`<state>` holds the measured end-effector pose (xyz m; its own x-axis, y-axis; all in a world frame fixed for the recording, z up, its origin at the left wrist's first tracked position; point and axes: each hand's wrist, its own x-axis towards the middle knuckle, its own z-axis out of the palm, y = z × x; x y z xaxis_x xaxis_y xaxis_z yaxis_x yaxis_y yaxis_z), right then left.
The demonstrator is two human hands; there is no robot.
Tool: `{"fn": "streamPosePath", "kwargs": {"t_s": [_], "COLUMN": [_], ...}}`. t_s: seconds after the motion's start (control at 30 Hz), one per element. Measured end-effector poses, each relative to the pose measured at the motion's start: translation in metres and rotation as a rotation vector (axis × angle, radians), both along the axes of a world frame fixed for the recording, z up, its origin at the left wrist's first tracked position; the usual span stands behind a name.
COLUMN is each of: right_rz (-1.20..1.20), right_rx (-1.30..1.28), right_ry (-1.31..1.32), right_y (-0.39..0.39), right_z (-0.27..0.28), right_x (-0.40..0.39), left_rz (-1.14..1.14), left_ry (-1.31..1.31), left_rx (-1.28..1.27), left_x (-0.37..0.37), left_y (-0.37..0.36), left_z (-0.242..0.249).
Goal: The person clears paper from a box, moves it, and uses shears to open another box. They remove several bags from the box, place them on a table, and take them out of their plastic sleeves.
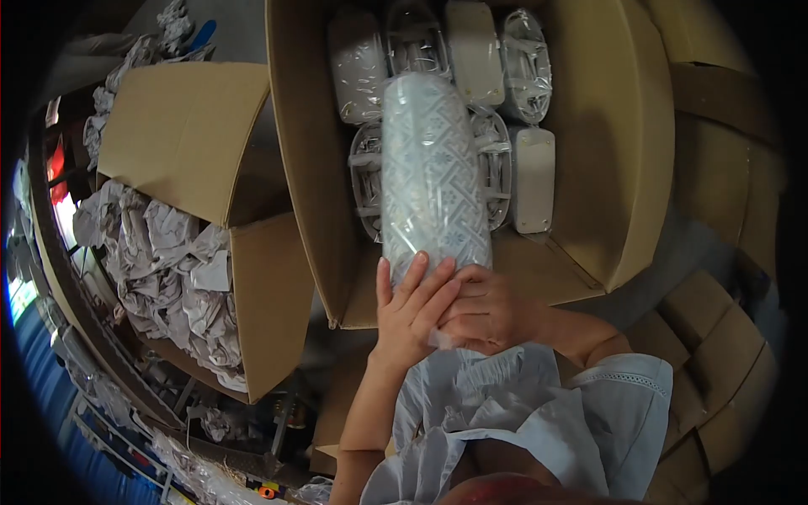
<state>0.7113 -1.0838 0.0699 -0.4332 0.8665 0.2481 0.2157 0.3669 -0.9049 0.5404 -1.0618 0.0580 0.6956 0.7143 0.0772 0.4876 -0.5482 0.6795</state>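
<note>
A plastic-wrapped item (433,168) with a pale blue and white geometric pattern is held over a large open cardboard box (623,151). My left hand (415,307) lies on its near end, fingers stretched out over the wrap. Beside it, my right hand (481,311) has its fingers curled at the same end, against a bit of clear plastic. Inside the box stand several wrapped items in rows, among them a white one (534,179) at the right and another (356,67) at the back left. The patterned item hides part of them.
An open carton (268,311) full of crumpled paper (177,252) stands at the left. Folded cardboard (715,353) lies at the right. A dark curved rail (101,337) runs along the far left, with loose plastic below it.
</note>
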Motion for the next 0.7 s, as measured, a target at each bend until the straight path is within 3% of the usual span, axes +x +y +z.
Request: {"fn": "streamPosePath", "kwargs": {"t_s": [0.1, 0.2, 0.27, 0.3, 0.37, 0.4, 0.47, 0.5, 0.57, 0.7], "right_rz": [-0.157, -0.200, -0.586, -0.821, -1.126, -1.232, -1.249, -1.255, -1.229, -1.051], "right_rx": [0.056, 0.125, 0.004, -0.312, -0.548, -0.637, -0.503, -0.514, -0.682, -0.873], "right_ry": [0.152, 0.279, 0.217, 0.342, 0.198, -0.021, -0.605, -0.599, -1.004, -1.199], "right_y": [0.005, 0.008, 0.010, 0.016, 0.026, 0.019, 0.026, 0.030, 0.037, 0.025], "right_z": [0.003, -0.039, -0.079, -0.106, -0.208, -0.270, -0.321, -0.335, -0.348, -0.363], "right_x": [-0.012, 0.002, 0.026, 0.043, 0.109, 0.147, 0.193, 0.202, 0.220, 0.226], "left_rz": [0.056, 0.093, 0.280, 0.376, 0.457, 0.546, 0.686, 0.790, 0.823, 0.945], "left_ry": [-0.116, -0.169, -0.227, -0.311, -0.359, -0.441, -0.606, -0.648, -0.685, -0.768], "left_rx": [-0.053, -0.085, -0.368, -0.336, -0.403, -0.448, -0.478, -0.487, -0.507, -0.449], "left_x": [-0.001, 0.007, 0.005, 0.003, -0.006, -0.007, -0.019, -0.026, -0.043, -0.061], "left_y": [0.017, 0.023, 0.015, 0.010, 0.010, 0.009, 0.007, 0.002, 0.004, -0.001], "left_z": [0.018, 0.010, -0.014, -0.025, -0.018, -0.017, -0.022, -0.024, -0.023, -0.016]}}
